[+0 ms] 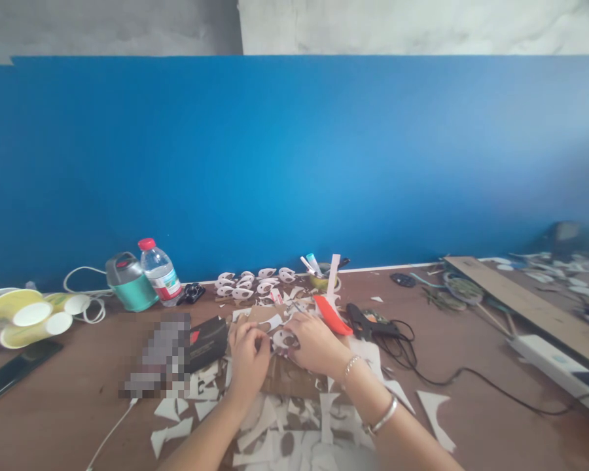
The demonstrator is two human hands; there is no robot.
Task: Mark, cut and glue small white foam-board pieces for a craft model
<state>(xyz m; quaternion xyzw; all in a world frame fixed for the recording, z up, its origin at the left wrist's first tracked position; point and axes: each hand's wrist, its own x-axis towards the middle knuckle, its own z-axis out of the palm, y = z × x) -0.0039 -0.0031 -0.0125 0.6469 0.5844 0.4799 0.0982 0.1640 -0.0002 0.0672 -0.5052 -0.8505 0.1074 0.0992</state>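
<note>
— Fingers (293, 323) of our right hand (315, 341) grasp a white cut-out (281, 338) over the cardboard (294, 379). And our left hand (248, 350)?
— Curled beside it; we can't tell whether those fingers grip anything. Around it, paper scraps (326, 415) and a glue gun (360, 318) lie on the tabletop (495, 435).

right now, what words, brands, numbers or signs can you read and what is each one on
None can be read in this view.
Clear plastic bottle with a red cap: label lettering too small and blurred.
Small red-and-white piece: marks too blurred.
Flat black item with a red mark: any print too blurred.
Long white item with a bluish mark: too blurred.
Grey pixelated rectangular item: masked out.
</note>
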